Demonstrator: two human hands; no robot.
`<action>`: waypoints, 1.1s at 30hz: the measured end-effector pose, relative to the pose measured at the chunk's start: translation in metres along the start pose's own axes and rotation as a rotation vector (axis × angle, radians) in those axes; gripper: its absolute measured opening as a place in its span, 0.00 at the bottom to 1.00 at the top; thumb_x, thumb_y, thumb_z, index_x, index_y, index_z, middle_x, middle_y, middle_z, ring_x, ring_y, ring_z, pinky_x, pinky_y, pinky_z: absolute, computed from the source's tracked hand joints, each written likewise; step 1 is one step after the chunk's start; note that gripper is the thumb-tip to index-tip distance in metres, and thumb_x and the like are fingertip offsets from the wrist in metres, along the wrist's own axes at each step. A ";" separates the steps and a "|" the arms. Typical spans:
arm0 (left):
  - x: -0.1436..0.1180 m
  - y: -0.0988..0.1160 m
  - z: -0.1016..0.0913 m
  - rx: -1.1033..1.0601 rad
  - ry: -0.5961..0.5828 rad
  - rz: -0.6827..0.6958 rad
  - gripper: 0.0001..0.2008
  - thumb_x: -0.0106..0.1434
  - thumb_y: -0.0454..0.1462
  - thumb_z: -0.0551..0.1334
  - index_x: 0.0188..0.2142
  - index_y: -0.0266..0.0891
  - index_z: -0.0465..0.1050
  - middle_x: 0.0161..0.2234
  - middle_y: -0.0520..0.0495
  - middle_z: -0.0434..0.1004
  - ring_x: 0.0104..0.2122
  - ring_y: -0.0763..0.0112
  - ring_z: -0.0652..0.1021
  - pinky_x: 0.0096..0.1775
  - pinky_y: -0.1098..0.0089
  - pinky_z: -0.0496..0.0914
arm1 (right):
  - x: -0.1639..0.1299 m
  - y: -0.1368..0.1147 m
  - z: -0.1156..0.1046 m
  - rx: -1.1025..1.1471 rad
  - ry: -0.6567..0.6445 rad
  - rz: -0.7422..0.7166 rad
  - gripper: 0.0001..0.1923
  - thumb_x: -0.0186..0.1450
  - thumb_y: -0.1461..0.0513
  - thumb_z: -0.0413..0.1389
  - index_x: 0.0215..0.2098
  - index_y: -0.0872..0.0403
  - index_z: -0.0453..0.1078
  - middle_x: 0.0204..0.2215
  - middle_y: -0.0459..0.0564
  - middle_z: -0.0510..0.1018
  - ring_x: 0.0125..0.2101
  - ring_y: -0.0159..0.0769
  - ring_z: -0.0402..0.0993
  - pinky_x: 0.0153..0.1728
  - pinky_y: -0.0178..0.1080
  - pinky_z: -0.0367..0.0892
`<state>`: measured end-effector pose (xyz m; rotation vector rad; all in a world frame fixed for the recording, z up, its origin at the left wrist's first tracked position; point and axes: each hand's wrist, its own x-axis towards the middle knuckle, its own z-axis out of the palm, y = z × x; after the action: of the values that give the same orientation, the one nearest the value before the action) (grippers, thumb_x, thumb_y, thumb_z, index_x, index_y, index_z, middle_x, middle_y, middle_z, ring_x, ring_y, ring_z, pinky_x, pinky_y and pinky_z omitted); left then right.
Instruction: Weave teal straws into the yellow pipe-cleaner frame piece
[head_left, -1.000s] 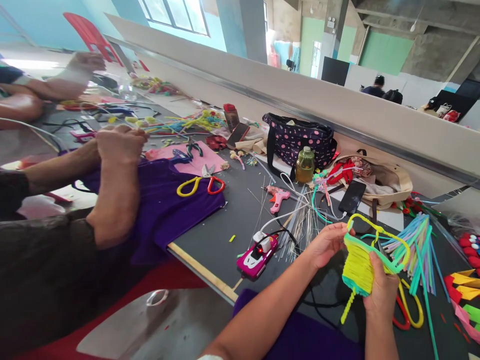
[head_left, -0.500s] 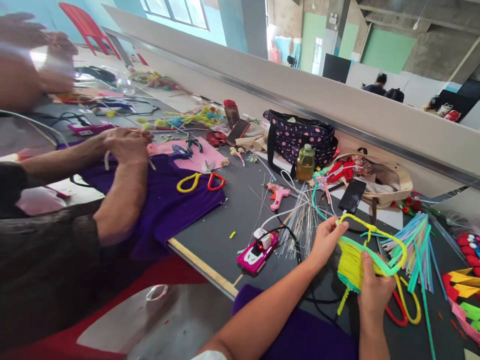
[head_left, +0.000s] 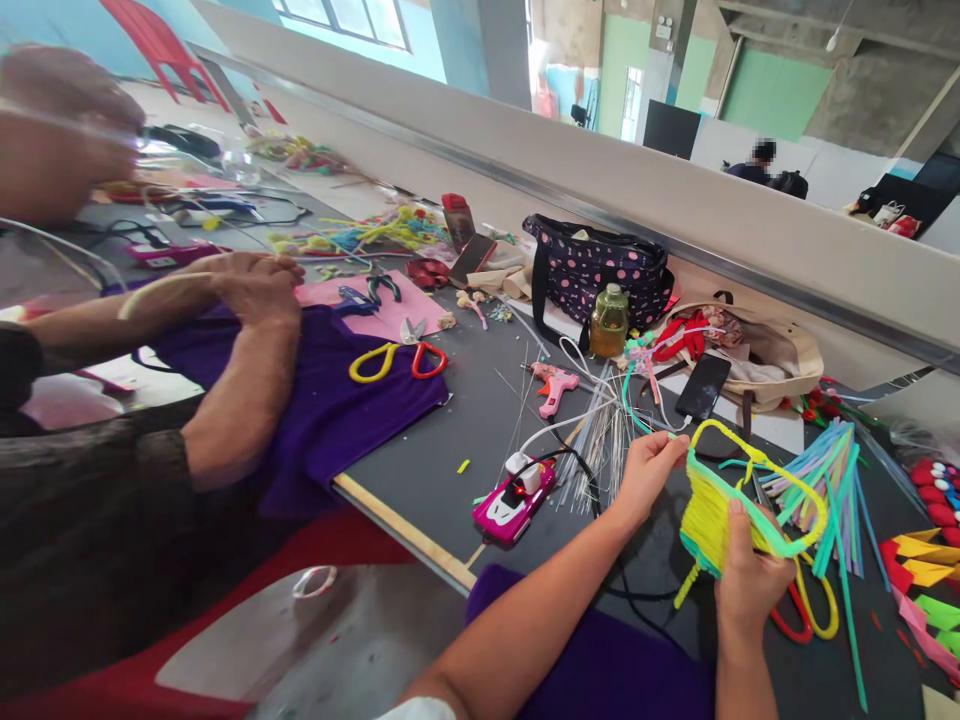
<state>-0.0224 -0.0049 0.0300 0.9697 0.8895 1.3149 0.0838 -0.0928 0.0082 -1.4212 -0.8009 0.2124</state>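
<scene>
My right hand [head_left: 750, 590] is closed round the near side of a small basket [head_left: 706, 525] made of yellow and mint-green pipe cleaners, its thumb over the green rim. A yellow loop like a handle arches above the basket, and a twisted yellow end sticks out below. To the left of the rim, my left hand [head_left: 651, 475] pinches the end of a mint-green pipe cleaner [head_left: 684, 440]. Scissors [head_left: 823, 605] with red and yellow handles lie behind my right hand, partly hidden. Beside them is a bundle of pastel pipe cleaners [head_left: 832, 490].
A pink glue gun [head_left: 555, 388], thin wires [head_left: 604, 450] and a magenta power strip [head_left: 514, 505] with cables lie left of my hands. Behind stand a dotted bag [head_left: 600, 265], a bottle [head_left: 610, 322] and a phone [head_left: 703, 388]. Another person's hands [head_left: 259, 290] work at the left.
The basket has shifted slightly right with my right hand, and its loop has tilted. My left fingers are now a little apart from the rim. The other person's head has come lower into view.
</scene>
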 end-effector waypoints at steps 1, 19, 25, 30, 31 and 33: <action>0.000 0.000 0.000 -0.033 -0.003 -0.021 0.18 0.52 0.48 0.65 0.16 0.37 0.70 0.18 0.51 0.68 0.22 0.75 0.67 0.29 0.72 0.61 | 0.000 0.000 0.001 0.018 0.005 0.020 0.19 0.56 0.49 0.61 0.28 0.58 0.73 0.21 0.48 0.74 0.25 0.35 0.70 0.28 0.37 0.69; -0.001 -0.001 -0.003 -0.625 -0.306 -0.542 0.13 0.48 0.40 0.71 0.26 0.35 0.72 0.21 0.53 0.73 0.20 0.78 0.71 0.28 0.74 0.66 | 0.003 -0.007 0.009 0.389 -0.010 0.479 0.21 0.50 0.55 0.66 0.38 0.58 0.73 0.33 0.51 0.80 0.32 0.42 0.78 0.32 0.42 0.76; 0.002 -0.002 -0.002 -0.322 -0.106 -0.208 0.18 0.47 0.46 0.72 0.21 0.36 0.69 0.18 0.54 0.68 0.18 0.80 0.67 0.25 0.75 0.62 | 0.002 -0.009 0.010 0.364 0.046 0.443 0.20 0.49 0.55 0.67 0.36 0.59 0.73 0.29 0.50 0.80 0.29 0.43 0.78 0.30 0.43 0.76; 0.000 0.002 -0.002 -0.028 0.033 0.067 0.14 0.49 0.45 0.69 0.25 0.36 0.73 0.22 0.52 0.71 0.22 0.75 0.69 0.27 0.73 0.63 | 0.001 -0.010 0.010 0.340 0.030 0.415 0.18 0.51 0.55 0.66 0.34 0.59 0.73 0.28 0.51 0.80 0.28 0.43 0.78 0.30 0.44 0.76; 0.000 0.002 -0.002 0.024 0.033 0.099 0.14 0.51 0.45 0.68 0.25 0.37 0.73 0.22 0.51 0.71 0.23 0.75 0.69 0.27 0.73 0.63 | 0.001 -0.010 0.010 0.337 0.032 0.413 0.18 0.51 0.55 0.66 0.33 0.60 0.74 0.28 0.51 0.80 0.28 0.43 0.78 0.30 0.44 0.76; -0.002 0.002 -0.002 0.114 0.031 0.156 0.13 0.53 0.45 0.67 0.26 0.37 0.74 0.23 0.51 0.72 0.23 0.74 0.69 0.28 0.72 0.62 | 0.001 -0.009 0.010 0.340 0.040 0.410 0.18 0.51 0.55 0.66 0.33 0.60 0.74 0.28 0.51 0.80 0.27 0.41 0.77 0.30 0.43 0.76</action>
<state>-0.0255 -0.0069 0.0310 1.1285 0.9362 1.4265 0.0753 -0.0860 0.0166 -1.2467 -0.4076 0.6047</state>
